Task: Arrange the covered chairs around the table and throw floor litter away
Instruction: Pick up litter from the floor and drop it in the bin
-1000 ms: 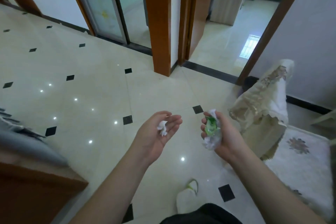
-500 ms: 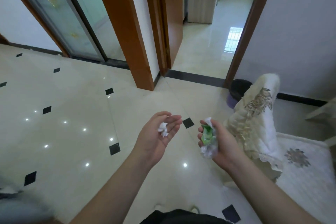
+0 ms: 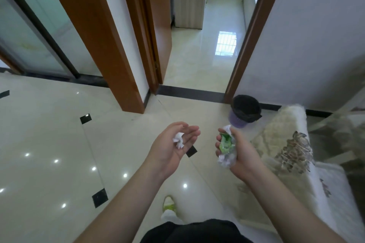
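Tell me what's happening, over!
Left hand cupping paper scrap. Right hand gripping wrappers. Bin ahead, path open.

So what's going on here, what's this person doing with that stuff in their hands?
A person is carrying floor litter toward a bin. The left hand lies palm up with a small white paper scrap resting on it. The right hand grips a crumpled green and white wrapper. A purple bin with a black liner stands ahead by the doorframe, and nothing has been dropped in yet. A covered chair stands to the right.
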Demonstrator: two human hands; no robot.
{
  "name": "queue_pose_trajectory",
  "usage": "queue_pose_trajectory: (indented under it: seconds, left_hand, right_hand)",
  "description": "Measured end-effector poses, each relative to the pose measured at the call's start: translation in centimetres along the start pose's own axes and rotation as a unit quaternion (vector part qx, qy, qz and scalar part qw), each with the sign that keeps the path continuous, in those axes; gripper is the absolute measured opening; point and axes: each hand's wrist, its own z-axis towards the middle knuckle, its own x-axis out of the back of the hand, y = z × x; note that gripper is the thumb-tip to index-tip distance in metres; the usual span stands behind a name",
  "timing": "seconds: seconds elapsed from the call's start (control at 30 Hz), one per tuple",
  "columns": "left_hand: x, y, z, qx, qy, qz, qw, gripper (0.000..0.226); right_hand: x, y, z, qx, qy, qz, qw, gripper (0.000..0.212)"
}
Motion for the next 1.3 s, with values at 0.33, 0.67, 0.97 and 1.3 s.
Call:
queue_pose_trajectory:
  seconds: [0.33,0.67,0.97,1.3]
  left_hand:
    - [-1.6,9.2,12.4,0.065,-0.043,0.05,0.996,0.009]
    - [-11.4,8.1,27.6,0.14,-0.076,0.122,0.98,0.008]
    - [-22.4,8.9,39.4,0.153,-0.122,0.194,0.961,0.009]
    - [-29.1,10.2,52.6,0.199,-0.14,0.175,0.954,0.012]
  right_hand:
    - [-5.1,-5.9,9.0,0.042,0.035,0.067,0.996,0.026]
    - [-1.3,-15.5,17.9,0.103,0.111,0.093,0.984,0.024]
    - [-0.1,-27.2,27.2,0.107,0.16,0.056,0.98,0.032]
    - [1.7,-37.1,34.4,0.106,0.238,0.122,0.958,0.029]
